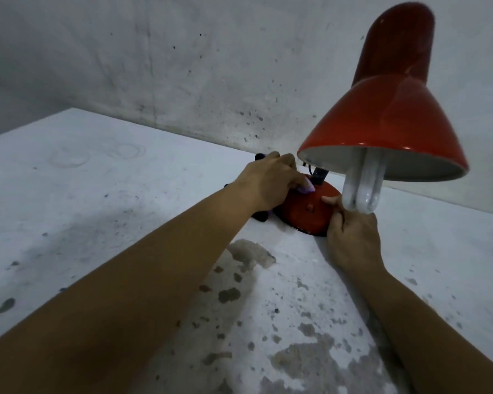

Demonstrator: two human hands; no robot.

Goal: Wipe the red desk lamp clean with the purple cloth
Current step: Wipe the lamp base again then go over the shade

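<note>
Pressing the purple cloth onto the lamp base, the left hand grips it curled; the stem rises just right of its fingers, while the right hand clasps the base's near-right rim.

I take this for a bare, rough utility room or storeroom: the stained white table with peeling paint stands against a grimy, speckled grey wall just behind it.

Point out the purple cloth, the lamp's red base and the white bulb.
purple cloth (pixel 108 189): head view, the bit showing under the left hand's fingertips.
red base (pixel 305 211): head view, the middle of its domed top.
white bulb (pixel 362 191): head view, the lower part of the tubes below the shade.
</note>
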